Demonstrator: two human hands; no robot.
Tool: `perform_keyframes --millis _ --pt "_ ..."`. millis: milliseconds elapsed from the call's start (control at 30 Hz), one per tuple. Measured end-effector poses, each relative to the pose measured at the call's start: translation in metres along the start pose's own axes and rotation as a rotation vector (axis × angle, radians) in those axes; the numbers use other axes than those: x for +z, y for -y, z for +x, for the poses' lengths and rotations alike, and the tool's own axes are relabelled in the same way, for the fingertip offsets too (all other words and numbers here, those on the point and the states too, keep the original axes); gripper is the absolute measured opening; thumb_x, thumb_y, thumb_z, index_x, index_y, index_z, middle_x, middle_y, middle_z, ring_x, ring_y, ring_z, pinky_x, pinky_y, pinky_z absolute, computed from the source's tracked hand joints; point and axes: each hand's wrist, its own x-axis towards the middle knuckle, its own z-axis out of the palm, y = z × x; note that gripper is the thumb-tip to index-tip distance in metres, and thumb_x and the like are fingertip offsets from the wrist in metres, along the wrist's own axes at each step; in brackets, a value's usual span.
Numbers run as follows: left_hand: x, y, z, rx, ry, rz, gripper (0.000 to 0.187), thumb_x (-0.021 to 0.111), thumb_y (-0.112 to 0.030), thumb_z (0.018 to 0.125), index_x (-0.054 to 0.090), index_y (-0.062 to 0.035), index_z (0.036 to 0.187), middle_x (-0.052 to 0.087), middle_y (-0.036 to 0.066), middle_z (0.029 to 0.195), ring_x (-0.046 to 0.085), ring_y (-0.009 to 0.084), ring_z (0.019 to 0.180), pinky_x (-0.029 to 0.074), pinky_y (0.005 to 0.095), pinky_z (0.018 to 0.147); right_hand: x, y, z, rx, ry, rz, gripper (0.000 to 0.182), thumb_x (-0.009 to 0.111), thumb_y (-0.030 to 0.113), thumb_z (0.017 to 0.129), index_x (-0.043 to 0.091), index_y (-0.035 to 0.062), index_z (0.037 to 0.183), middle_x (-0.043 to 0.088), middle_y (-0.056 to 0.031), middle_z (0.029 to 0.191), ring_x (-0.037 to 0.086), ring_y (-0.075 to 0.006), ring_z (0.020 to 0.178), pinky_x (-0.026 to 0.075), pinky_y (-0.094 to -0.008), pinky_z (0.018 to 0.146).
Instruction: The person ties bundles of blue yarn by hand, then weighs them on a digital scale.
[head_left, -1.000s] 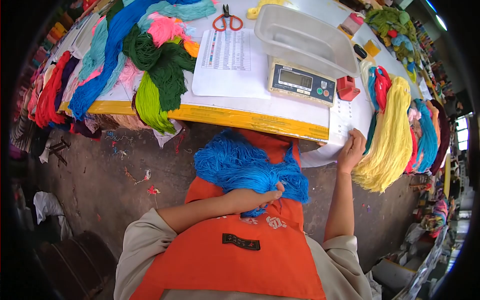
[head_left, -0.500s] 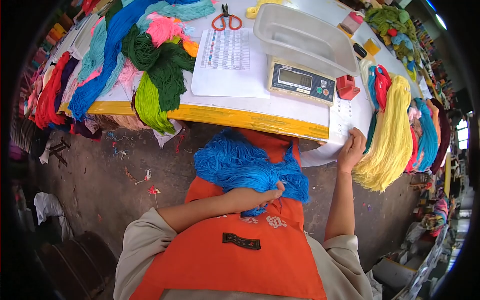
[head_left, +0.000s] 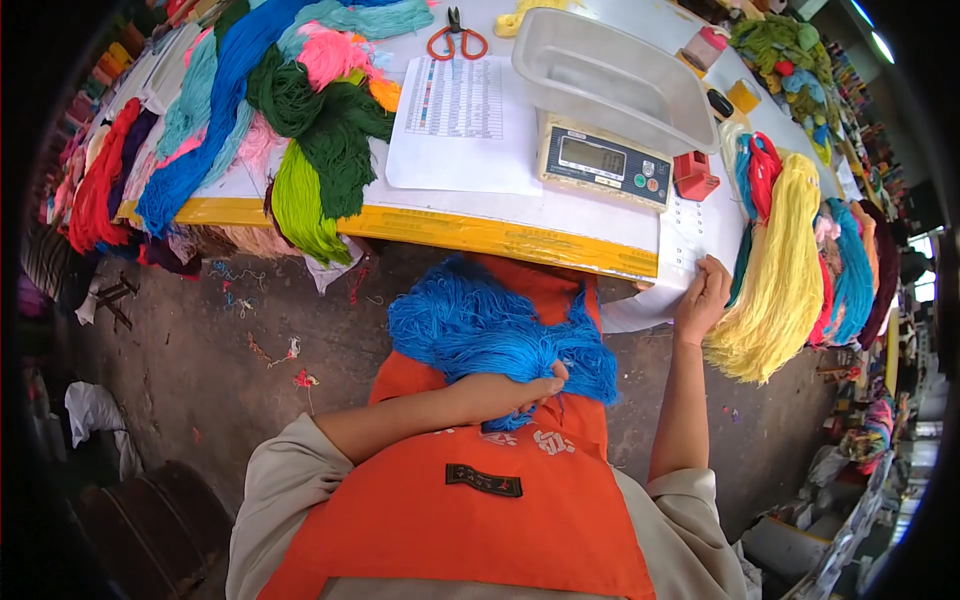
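Note:
A bundle of bright blue yarn [head_left: 460, 320] lies across my lap, over the orange apron [head_left: 440, 520]. My left hand [head_left: 512, 394] is closed around its gathered near end, and loose strands spread away from me. At the right part of the table's front edge, my right hand [head_left: 704, 298] has its fingers curled on the side of a white sheet of small printed labels [head_left: 685, 235]. The sheet's lower part bends over the edge. Just right of that hand hangs a pale yellow yarn hank [head_left: 770, 270].
A digital scale [head_left: 605, 160] carries a clear plastic tray [head_left: 615, 85], with a red stamp-like block [head_left: 694, 176] alongside. A printed chart [head_left: 455, 130] and orange-handled snips [head_left: 457, 38] lie further left. Dark green yarn [head_left: 340, 140] and other coloured hanks drape over the yellow-taped edge [head_left: 480, 232].
Both hands and the blue yarn stay in place. The view has shifted very slightly, so the table items appear a few pixels over.

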Motion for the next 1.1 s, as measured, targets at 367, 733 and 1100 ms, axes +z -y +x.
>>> perform_keyframes --millis 367,733,1100 --pt "0.000 0.007 0.001 0.020 -0.013 0.023 0.022 0.056 -0.030 0.101 0.063 -0.0115 0.112 0.058 -0.003 0.077 0.051 0.0057 0.063 0.044 0.0233 0.057 0.001 0.002 0.001 -0.001 -0.009 0.006 0.014 0.052 -0.003 0.089 0.064 0.0000 0.096 0.065 -0.0161 0.108 0.061 -0.0329 0.101 0.048 -0.0405 0.090" --pt "-0.003 0.010 0.005 -0.024 0.016 0.011 0.020 0.054 -0.031 0.102 0.063 -0.0144 0.107 0.057 -0.005 0.073 0.049 0.0054 0.061 0.042 0.0238 0.056 0.002 0.001 0.001 0.000 -0.004 0.007 0.014 0.052 -0.003 0.090 0.064 0.0003 0.096 0.065 -0.0162 0.109 0.060 -0.0329 0.102 0.047 -0.0405 0.091" --pt "-0.003 0.010 0.004 0.000 0.008 0.000 0.021 0.055 -0.030 0.101 0.062 -0.0126 0.109 0.058 -0.004 0.076 0.049 0.0053 0.062 0.043 0.0234 0.057 0.001 0.003 0.000 0.020 -0.007 -0.003 0.013 0.052 -0.002 0.091 0.064 0.0008 0.096 0.065 -0.0153 0.110 0.060 -0.0322 0.102 0.046 -0.0396 0.091"
